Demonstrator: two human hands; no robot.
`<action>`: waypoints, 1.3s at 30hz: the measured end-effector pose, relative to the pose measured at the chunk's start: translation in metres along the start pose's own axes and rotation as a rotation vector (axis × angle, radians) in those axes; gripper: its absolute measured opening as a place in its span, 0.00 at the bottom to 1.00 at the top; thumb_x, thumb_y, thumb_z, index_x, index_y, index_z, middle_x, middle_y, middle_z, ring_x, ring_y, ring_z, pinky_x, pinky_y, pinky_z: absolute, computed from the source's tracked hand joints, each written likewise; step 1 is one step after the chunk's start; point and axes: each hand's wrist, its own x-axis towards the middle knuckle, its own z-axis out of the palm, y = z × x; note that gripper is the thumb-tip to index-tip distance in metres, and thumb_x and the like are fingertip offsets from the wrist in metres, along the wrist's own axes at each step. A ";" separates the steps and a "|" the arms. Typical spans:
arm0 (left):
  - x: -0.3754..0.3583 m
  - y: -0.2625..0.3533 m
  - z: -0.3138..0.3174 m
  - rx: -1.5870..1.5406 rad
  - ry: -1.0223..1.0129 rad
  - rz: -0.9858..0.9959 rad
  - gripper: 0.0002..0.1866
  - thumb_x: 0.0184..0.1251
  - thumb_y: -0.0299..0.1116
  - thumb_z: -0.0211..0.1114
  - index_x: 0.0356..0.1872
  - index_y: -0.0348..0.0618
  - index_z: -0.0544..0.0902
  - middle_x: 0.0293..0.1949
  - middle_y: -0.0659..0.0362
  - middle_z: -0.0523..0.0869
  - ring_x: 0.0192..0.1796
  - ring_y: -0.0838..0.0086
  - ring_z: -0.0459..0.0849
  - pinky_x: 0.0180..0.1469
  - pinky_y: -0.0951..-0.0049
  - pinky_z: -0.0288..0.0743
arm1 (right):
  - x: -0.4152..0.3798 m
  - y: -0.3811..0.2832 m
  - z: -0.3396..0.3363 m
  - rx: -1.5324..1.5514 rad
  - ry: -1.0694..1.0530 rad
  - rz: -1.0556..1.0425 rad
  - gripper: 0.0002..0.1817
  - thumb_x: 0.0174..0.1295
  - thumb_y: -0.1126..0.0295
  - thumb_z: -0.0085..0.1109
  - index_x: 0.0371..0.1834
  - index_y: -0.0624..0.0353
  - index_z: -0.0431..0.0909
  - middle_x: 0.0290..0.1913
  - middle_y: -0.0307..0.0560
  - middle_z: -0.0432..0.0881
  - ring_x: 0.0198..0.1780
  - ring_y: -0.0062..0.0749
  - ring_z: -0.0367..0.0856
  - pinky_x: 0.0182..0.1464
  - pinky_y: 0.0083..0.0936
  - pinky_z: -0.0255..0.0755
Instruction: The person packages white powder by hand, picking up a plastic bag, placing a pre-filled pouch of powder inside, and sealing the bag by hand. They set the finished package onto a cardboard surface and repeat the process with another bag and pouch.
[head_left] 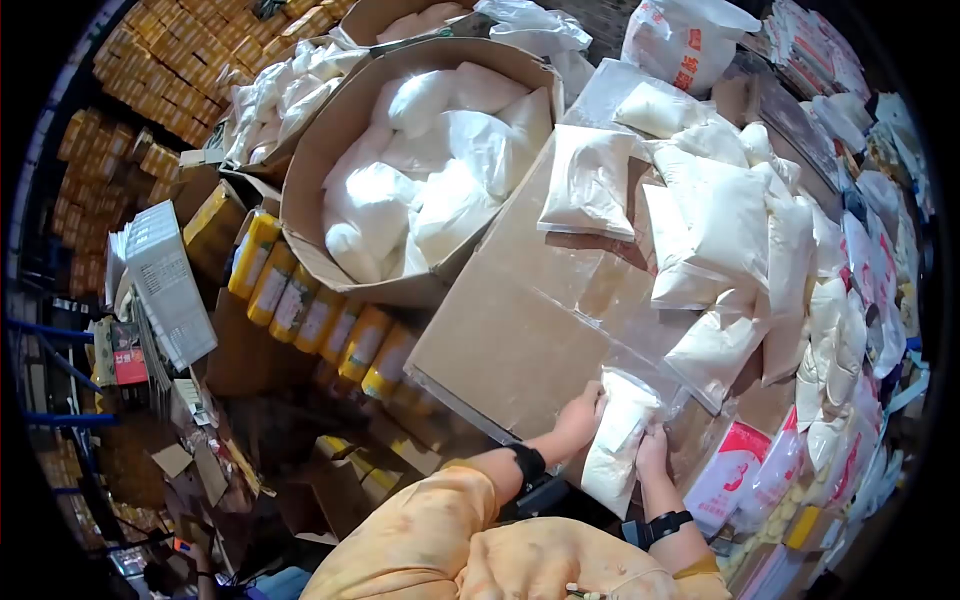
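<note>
A clear plastic bag of white powder [612,455] is held between my two hands at the near edge of a cardboard box top [500,340]. My left hand [580,412] grips the bag's left side near its upper end. On the right side, my right hand [652,452] is closed on the bag's edge, with its fingers partly hidden. Beyond them lies a heap of similar filled bags [725,235]. A single powder bag [588,180] rests flat on the cardboard, apart from the heap.
A large open carton [300,190] with white plastic bags inside stands at the back left. Yellow packages [320,315] line up below it. Red-and-white printed bags [728,475] lie at the right. A white sack with red print [685,45] sits at the back.
</note>
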 end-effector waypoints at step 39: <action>-0.085 0.113 -0.089 -0.242 -0.340 0.034 0.11 0.60 0.22 0.50 0.42 0.33 0.76 0.28 0.58 0.82 0.29 0.75 0.80 0.32 0.75 0.75 | -0.115 -0.128 -0.012 -0.001 -0.234 -0.021 0.11 0.63 0.64 0.49 0.35 0.59 0.78 0.24 0.41 0.77 0.26 0.25 0.74 0.27 0.23 0.68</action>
